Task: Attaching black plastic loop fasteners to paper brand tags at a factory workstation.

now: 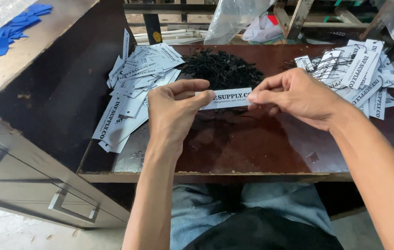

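Figure: a white rectangular card tag with black print (227, 98) held level above the middle of the dark red-brown wooden desk (252, 143), one short end in each hand. Your left hand (175, 110) is closed on the tag's left end, thumb on top and the curled fingers behind it; your right hand (299, 95) pinches the right end between thumb and forefinger, the other fingers folded under. Whether a cord already runs through the tag cannot be told from this view.

Keep the pinch at the very ends, as shown, so the printed face stays uncovered and the card does not bow. Hold it flat and taut rather than twisted; thin card of this kind will probably crease if the two hands turn against each other. Work low over the bare wood just in front of you, where a dropped tag lands apart from the piles.

Just behind the tag lies a loose heap of thin black cords (222, 69), tangled; draw from its near edge, judging by the strands that trail toward you, so the heap does not drag. To your left a fanned pile of like white tags (137, 88) spills over the desk's edge; to your right a second pile of white tags with black cords on them (359, 76) lies well apart. Keep the two piles unmixed. Scraps of blue cloth or paper (14, 28) sit on the higher grey cabinet top (30, 51) at far left.
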